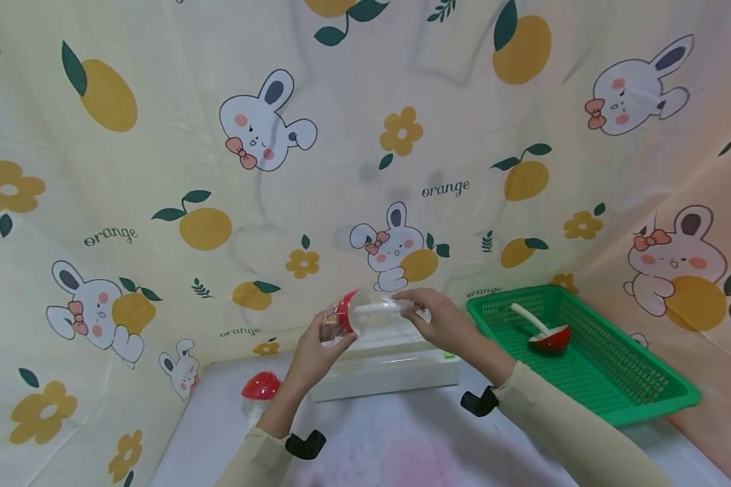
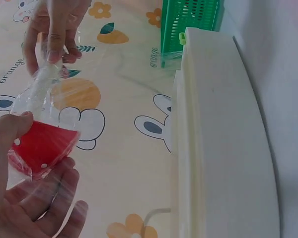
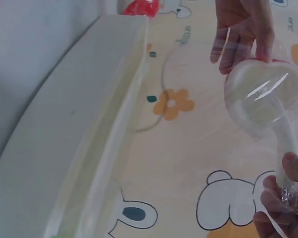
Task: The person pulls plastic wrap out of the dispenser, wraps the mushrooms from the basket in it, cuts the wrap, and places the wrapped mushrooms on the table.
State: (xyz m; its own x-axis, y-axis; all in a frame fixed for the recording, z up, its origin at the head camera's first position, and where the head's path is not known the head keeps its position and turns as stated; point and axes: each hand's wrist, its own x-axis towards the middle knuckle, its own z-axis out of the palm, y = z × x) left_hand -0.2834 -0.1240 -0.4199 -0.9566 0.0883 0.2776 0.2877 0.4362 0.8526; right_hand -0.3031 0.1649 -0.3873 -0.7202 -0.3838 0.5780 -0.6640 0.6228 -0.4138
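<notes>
Both hands hold a mushroom-like ladle [image 1: 345, 312] up in front of the patterned cloth, above a long white box. It has a red bowl with white dots, a whitish inside and a white handle, and clear film surrounds it. My left hand [image 1: 313, 355] holds the red bowl [image 2: 44, 148] between thumb and fingers. At the other end my right hand [image 1: 445, 326] pinches the handle [image 3: 286, 141] and the film gathered round it. The right wrist view shows the bowl's pale inner face through creased, shiny film.
The long white box [image 1: 390, 380] stands on the white table, a small green piece [image 2: 183, 38] at its end. On the right, a green basket [image 1: 609, 368] contains a red and white ladle [image 1: 551, 339]. A film-wrapped red ladle [image 1: 260, 387] lies left.
</notes>
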